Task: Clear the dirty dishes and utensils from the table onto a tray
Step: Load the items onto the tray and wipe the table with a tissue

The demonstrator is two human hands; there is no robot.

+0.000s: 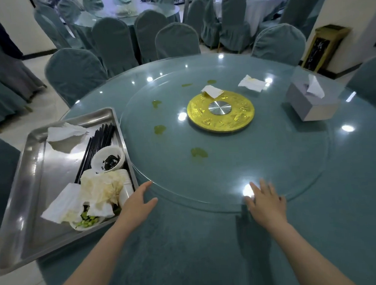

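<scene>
With your left hand (136, 201) and right hand (266, 200) both flat and empty on the turntable (270, 159), spinning hard could fling 2 napkins (211, 91) off.

You have one metal tray (32, 218) on the table's left edge. It holds one bundle of black chopsticks (100, 142); the individual sticks cannot be counted. It also holds one white bowl with dark sauce (108, 160) and one plate of green beans (86, 224), partly hidden under crumpled napkins. On the glass turntable (270, 159) you have two used napkins (211, 91) (252, 83), one gold centre disc (220, 112) and five green smears (199, 152). One tissue box (311, 101) stands to the right. Two hands (136, 202) (267, 203) show.
</scene>
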